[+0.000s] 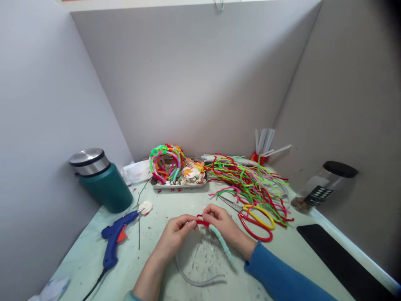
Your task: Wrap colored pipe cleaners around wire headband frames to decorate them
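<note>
My left hand (176,235) and my right hand (222,222) meet over the middle of the table, both pinched on a red pipe cleaner (202,221). The red piece sits at the top of a clear headband (200,281) that arcs down toward me. A pale teal pipe cleaner (223,244) is wrapped along the headband's right side, under my right wrist. My right arm wears a blue sleeve (282,276).
A blue glue gun (115,237) lies at the left, scissors (255,217) with red and yellow handles at the right. Behind stand a metal tray (178,184) of headbands and shells, loose pipe cleaners (250,179), a teal flask (102,179), a glass jar (326,186) and a black phone (338,259).
</note>
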